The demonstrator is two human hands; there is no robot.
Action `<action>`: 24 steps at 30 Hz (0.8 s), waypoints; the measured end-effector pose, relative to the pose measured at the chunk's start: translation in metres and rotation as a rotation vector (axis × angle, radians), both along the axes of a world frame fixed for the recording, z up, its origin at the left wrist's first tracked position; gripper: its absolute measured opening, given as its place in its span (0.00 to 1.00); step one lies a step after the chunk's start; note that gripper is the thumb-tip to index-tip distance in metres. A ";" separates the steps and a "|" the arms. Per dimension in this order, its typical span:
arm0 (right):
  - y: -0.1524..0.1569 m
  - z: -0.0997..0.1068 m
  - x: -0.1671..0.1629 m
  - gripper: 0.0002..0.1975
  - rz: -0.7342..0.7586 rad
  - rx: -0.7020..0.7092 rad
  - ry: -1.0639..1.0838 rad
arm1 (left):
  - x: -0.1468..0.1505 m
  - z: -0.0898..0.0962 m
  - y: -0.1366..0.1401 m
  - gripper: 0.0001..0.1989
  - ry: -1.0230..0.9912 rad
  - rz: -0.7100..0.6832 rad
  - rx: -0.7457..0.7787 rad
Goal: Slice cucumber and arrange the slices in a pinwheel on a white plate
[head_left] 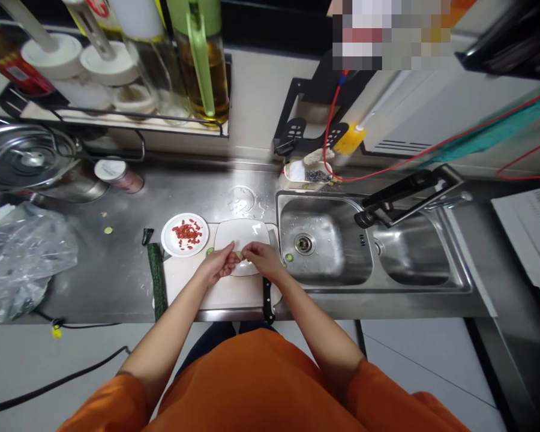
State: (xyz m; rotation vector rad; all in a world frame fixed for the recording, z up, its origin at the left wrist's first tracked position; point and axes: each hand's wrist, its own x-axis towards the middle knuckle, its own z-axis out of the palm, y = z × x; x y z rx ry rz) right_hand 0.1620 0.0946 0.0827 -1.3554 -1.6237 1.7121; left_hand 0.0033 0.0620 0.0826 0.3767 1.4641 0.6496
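My left hand (219, 264) and my right hand (265, 258) meet over a white square plate (240, 231). Between their pinched fingertips is a small pale green piece that looks like a cucumber slice (239, 255), partly hidden by the fingers. Another cucumber slice (210, 251) shows beside my left hand. Under the square plate lies a white cutting board (180, 285). A black-handled knife (268, 300) rests at its right, its blade mostly hidden. Left of the board are a long cucumber (156, 279) and a cut end (147, 236). A round plate (165, 235) holds red goji berries (186, 233).
A double sink (328, 279) with a faucet (405, 195) is at the right. One green slice (288, 257) sits at the sink's edge, another (108, 230) on the steel counter. A plastic bag (27, 258), a lidded pot (31, 159) and a condiment shelf (139, 117) stand left.
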 end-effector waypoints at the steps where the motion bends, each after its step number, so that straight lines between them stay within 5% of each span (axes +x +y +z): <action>1: 0.000 -0.002 0.000 0.07 -0.013 -0.012 0.011 | -0.001 -0.002 0.004 0.22 -0.046 0.021 -0.010; 5: 0.000 -0.012 -0.002 0.08 -0.134 -0.130 0.019 | -0.005 -0.011 0.021 0.14 -0.085 0.071 -0.001; 13: 0.018 -0.032 -0.016 0.04 -0.356 -0.311 0.016 | -0.011 -0.026 0.063 0.14 0.166 -0.118 0.230; 24: 0.050 -0.047 -0.031 0.06 -0.380 -0.099 -0.253 | -0.010 -0.031 0.098 0.08 0.698 -0.383 0.436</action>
